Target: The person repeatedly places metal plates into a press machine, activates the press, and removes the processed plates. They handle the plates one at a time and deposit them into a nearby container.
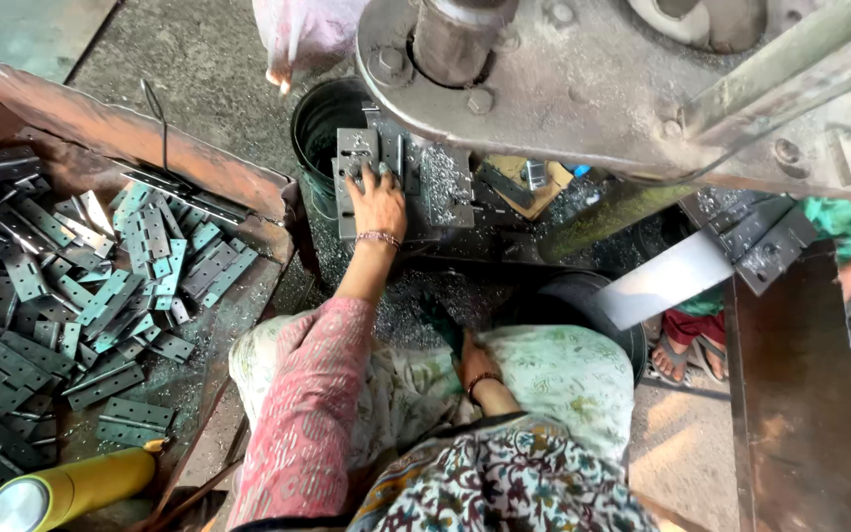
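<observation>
A hinge plate [357, 150] sits on the press bed under the left hand [378, 202], fingers [355, 177] flat on it, gripping nothing. The right hand [477, 360] rests on the lap, fingers unclear. Many hinges [71, 305] wait left of them.

Your left sleeve [312, 414], lower centre of the frame, is pink with a fine pale print. The cloth over your knees [554, 379] is pale green with a faint floral pattern, and the garment at the bottom edge [514, 488] shows dense flowers on cream. Grey-blue flat metal hinge plates [71, 305] fill the rusty brown tray [130, 133] at left. A yellow cylindrical flask [71, 488] lies at lower left.
</observation>
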